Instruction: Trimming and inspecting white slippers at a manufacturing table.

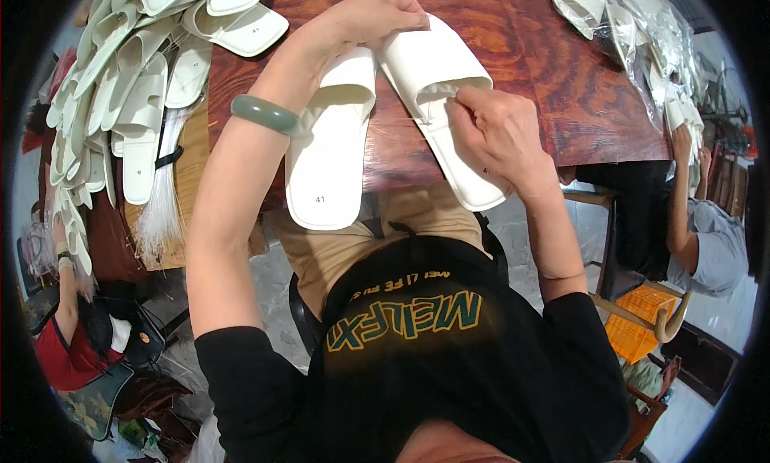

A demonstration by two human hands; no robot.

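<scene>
As we look down from the head camera, we label the scene thus:

Left hand (377, 15): we see it closed over the far ends of two white slippers, pinching them together on the table; a green bangle (265, 115) circles the wrist.
Right hand (497, 130): fingers pinched shut on a thin pale strand at the strap of the right slipper (437, 78).
Left slipper (330, 142): lies sole up just beside its mate, its near end overhanging the table edge; a small dark size mark sits near that end.
Table (545, 62): reddish-brown wood.
Slipper pile (120, 86): many white slippers heaped at our left, some with small dark marks.
Clear bags (642, 38): crinkled transparent packaging holding white slippers, far right.
Orange crate (634, 318): under the table, lower right.
</scene>
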